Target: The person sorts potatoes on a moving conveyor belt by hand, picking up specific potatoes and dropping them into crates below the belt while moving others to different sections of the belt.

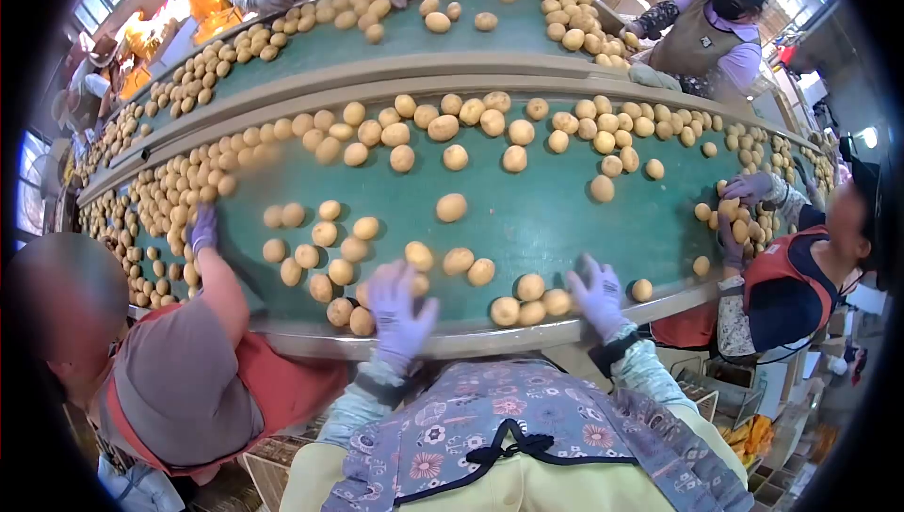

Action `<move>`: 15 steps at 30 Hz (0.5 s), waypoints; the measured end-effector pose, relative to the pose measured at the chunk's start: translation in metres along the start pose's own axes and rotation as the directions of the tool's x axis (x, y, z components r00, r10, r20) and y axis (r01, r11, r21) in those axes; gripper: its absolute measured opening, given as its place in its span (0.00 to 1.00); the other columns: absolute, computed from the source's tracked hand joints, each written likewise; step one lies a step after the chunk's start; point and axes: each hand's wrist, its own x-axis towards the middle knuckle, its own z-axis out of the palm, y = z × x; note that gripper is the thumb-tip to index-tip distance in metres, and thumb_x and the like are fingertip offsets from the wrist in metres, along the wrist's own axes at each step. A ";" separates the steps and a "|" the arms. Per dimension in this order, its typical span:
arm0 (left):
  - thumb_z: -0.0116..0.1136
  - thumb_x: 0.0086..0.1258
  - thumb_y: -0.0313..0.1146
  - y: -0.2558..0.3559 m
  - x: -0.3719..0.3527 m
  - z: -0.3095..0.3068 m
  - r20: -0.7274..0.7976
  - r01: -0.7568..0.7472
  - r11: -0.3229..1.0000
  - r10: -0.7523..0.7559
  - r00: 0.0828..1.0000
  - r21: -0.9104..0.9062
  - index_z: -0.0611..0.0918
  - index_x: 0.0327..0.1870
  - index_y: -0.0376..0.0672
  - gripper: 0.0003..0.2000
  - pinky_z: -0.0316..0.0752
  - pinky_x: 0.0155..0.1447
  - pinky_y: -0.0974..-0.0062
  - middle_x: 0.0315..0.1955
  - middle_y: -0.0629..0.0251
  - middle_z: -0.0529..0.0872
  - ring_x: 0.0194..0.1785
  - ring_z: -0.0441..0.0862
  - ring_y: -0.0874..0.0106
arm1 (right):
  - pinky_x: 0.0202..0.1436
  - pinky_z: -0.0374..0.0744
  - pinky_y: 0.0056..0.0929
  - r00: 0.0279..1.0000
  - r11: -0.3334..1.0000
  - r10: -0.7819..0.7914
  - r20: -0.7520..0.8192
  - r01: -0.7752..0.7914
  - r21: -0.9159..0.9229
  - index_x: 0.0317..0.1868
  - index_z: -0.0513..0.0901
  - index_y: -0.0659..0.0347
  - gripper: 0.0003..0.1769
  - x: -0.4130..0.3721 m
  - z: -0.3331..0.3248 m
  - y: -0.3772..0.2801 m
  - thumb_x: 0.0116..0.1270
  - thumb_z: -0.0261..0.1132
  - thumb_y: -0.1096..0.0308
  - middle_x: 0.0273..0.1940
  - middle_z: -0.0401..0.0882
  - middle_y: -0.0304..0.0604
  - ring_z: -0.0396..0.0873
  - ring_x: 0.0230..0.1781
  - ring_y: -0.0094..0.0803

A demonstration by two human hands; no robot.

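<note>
Both my hands wear pale purple gloves and reach over the near edge of a green conveyor belt (pixel 527 220). My left hand (pixel 399 314) has its fingers spread, right beside a loose group of potatoes (pixel 341 272) on its left. Another potato (pixel 419 255) lies by its fingertips. My right hand (pixel 596 294) is open too, thumb apart, its palm toward the belt. Just left of it, a small cluster of potatoes (pixel 531 312) rests against the near rim (pixel 471 338). A single potato (pixel 642 290) lies to its right.
A co-worker (pixel 179 371) at my left reaches into piled potatoes (pixel 179 192). At my right another person (pixel 791 277) handles potatoes with both gloved hands. Beyond a beige divider (pixel 424 74) runs a second belt (pixel 405 27), with more people (pixel 711 37) along its far side.
</note>
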 end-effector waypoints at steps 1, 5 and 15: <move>0.81 0.65 0.44 0.025 0.009 0.002 0.027 -0.037 0.991 0.040 0.999 -0.125 0.83 0.79 0.44 0.39 0.61 0.89 0.36 0.79 0.48 0.79 0.84 0.73 0.45 | 0.67 0.83 0.58 0.999 0.990 -0.048 -0.025 0.051 0.130 0.78 0.84 0.59 0.39 -0.001 0.006 -0.027 0.80 0.73 0.39 0.58 0.88 0.65 0.86 0.60 0.62; 0.79 0.69 0.46 0.077 0.019 0.027 0.107 -0.314 0.890 0.366 0.925 -0.329 0.79 0.83 0.42 0.41 0.62 0.90 0.39 0.81 0.45 0.77 0.84 0.73 0.42 | 0.73 0.85 0.54 0.973 0.811 -0.187 0.138 0.073 0.580 0.81 0.78 0.66 0.37 -0.022 0.053 -0.151 0.84 0.72 0.49 0.66 0.87 0.66 0.88 0.66 0.61; 0.80 0.64 0.54 0.001 0.009 -0.004 0.364 -0.205 0.979 0.182 0.913 0.024 0.86 0.72 0.51 0.35 0.56 0.91 0.31 0.82 0.49 0.77 0.87 0.71 0.43 | 0.82 0.76 0.58 0.891 0.979 -0.205 -0.405 0.183 -0.093 0.77 0.85 0.58 0.37 0.215 -0.021 -0.019 0.77 0.76 0.45 0.72 0.85 0.61 0.77 0.79 0.58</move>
